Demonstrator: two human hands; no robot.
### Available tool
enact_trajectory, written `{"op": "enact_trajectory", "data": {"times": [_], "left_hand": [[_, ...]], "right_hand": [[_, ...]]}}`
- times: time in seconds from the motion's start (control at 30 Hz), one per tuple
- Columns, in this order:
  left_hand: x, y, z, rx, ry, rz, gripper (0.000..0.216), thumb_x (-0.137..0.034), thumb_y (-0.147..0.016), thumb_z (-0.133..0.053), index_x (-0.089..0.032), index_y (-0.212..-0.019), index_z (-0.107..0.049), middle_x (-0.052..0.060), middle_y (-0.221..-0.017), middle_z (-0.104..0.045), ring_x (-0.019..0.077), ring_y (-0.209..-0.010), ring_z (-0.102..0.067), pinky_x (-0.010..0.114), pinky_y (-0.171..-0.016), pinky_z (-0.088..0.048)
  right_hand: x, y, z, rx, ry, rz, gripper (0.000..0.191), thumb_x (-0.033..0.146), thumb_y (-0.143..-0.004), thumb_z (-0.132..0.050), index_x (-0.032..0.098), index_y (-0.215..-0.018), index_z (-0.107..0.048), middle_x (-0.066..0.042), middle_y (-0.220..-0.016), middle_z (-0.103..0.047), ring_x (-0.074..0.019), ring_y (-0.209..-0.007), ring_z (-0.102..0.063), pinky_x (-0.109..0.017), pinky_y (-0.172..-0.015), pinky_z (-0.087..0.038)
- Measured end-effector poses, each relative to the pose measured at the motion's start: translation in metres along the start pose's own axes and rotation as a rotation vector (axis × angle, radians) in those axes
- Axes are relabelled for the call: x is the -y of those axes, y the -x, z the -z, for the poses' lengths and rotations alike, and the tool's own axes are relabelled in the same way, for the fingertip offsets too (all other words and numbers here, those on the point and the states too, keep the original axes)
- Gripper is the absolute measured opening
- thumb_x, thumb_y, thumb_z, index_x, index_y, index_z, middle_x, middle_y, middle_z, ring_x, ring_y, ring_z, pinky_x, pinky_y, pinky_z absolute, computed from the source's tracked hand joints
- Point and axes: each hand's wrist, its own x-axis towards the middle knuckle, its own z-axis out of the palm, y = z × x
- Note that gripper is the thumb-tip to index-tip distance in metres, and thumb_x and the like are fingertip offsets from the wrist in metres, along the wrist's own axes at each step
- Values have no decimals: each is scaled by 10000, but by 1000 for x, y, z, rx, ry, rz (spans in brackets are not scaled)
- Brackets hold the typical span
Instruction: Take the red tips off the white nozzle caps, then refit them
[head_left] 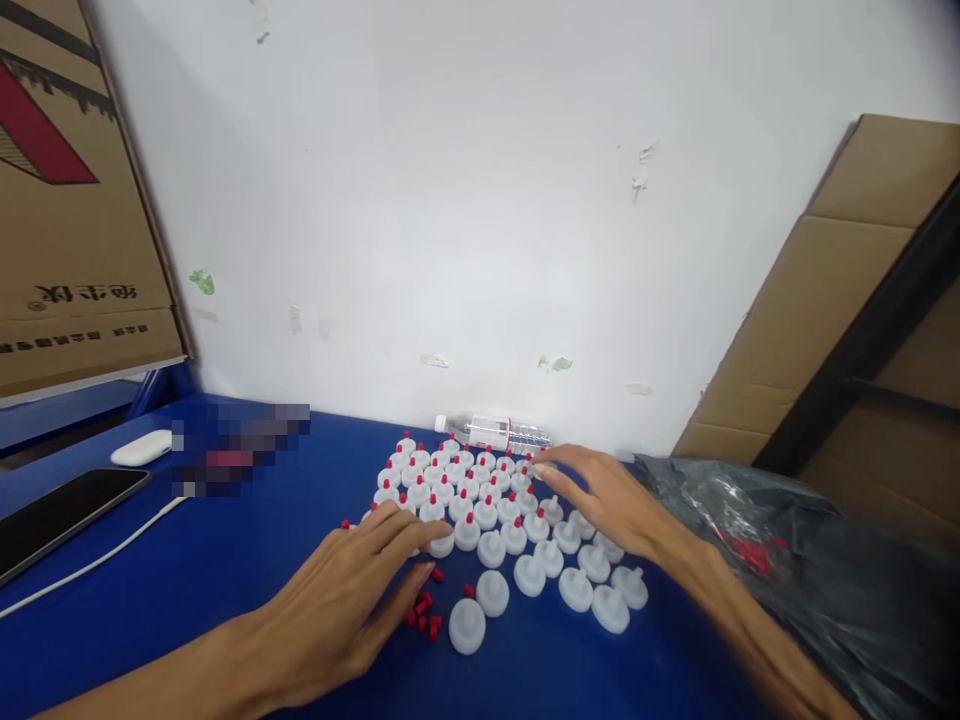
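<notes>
Rows of round white nozzle caps (485,515) stand on the blue table, many with small red tips on their spouts. My left hand (360,585) hovers over the left front of the group, its thumb and index finger apart. Its index fingertip is by a red-tipped white cap (441,545), and loose red tips (422,604) lie below its thumb. My right hand (611,490) reaches over the back right of the group. Its thumb and index fingertips come together at a red tip (529,458) on a white cap. Nearer me, several white caps (576,590) have bare spouts.
A clear plastic bottle (487,432) lies against the white wall behind the caps. To the left are a phone (67,515), a white case (142,447) and a white cable (112,555). A dark plastic bag (847,570) lies at right, with cardboard (810,300) behind.
</notes>
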Motion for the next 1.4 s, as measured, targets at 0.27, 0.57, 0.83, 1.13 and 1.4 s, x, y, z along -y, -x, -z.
{"op": "enact_trajectory", "data": {"times": [0.27,0.57,0.83,1.13,1.4], "left_hand": [[4,-2,-1,-105,49,35,247,-274,-1044,-465,-280,-1290,-455,15,-1079,-653,167,-862,-659,256,-680,-472],[0,-2,-1,30,-22,-227,211,-181,-1075,-307,-233,-974,-484,3,-873,-580,167,-677,-529,296,-560,-308],[-1,-1,-6,-5,99,-167,210,-111,-1009,-348,-223,-879,-469,2,-816,-571,171,-682,-496,313,-588,-302],[-10,-2,-4,-20,387,36,412,-366,-1121,-310,-205,-814,-534,-21,-772,-575,141,-719,-538,254,-767,-436],[-20,-4,0,64,730,337,516,-563,-1079,-275,-212,-714,-372,-36,-693,-363,143,-645,-344,264,-600,-333]], "right_hand": [[81,15,-39,-176,70,553,206,126,-1041,-430,184,-1120,-610,-56,-1039,-731,-185,-960,-690,-317,-846,-556],[103,22,-57,-393,149,745,302,91,-1038,-410,196,-831,-602,-17,-885,-746,-126,-858,-697,-247,-803,-563],[102,16,-52,-475,252,843,205,91,-955,-535,215,-857,-664,-22,-901,-761,-170,-888,-711,-276,-745,-557],[95,21,-53,-476,343,876,134,146,-945,-570,233,-928,-671,-21,-1031,-779,-205,-1079,-698,-313,-888,-535],[87,22,-39,-482,422,842,210,133,-989,-496,223,-944,-680,-28,-1145,-772,-218,-1219,-649,-342,-957,-489]]}}
